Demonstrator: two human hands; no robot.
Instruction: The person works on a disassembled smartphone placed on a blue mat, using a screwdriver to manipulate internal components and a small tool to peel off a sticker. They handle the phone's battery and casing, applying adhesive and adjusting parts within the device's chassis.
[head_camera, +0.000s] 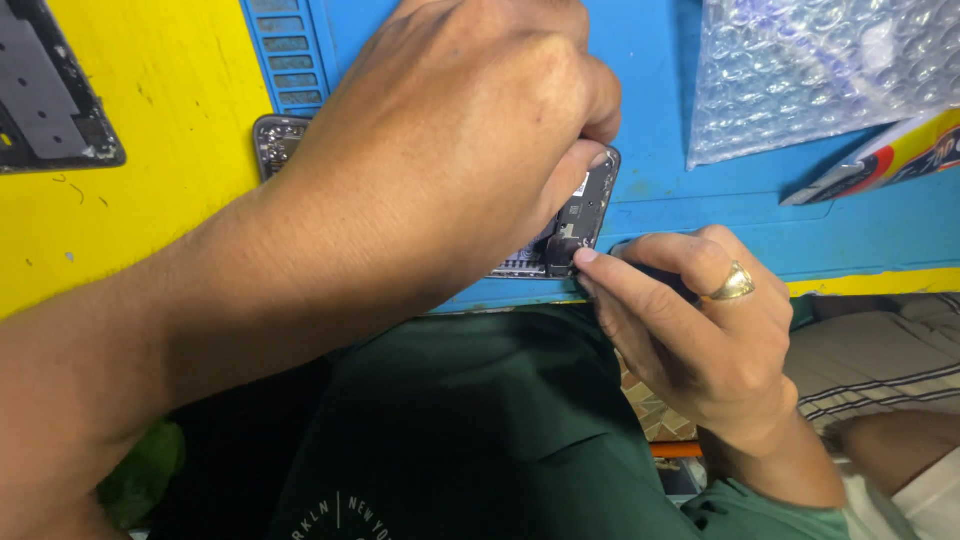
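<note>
Left hand (440, 150) over opened phone (585, 215), right hand (690, 330) fingers (600, 262) at its corner

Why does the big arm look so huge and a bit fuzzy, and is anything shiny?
In the head view, the left hand and its forearm sit close to the camera, so they look oversized and soft. The opened phone and right hand are sharper. The bubble wrap catches pale glare, and the gold ring glints. The lap below lies in shadow.

Both hands (470, 140) (690, 330) on opened phone (585, 215) atop blue mat (680, 200)
</note>
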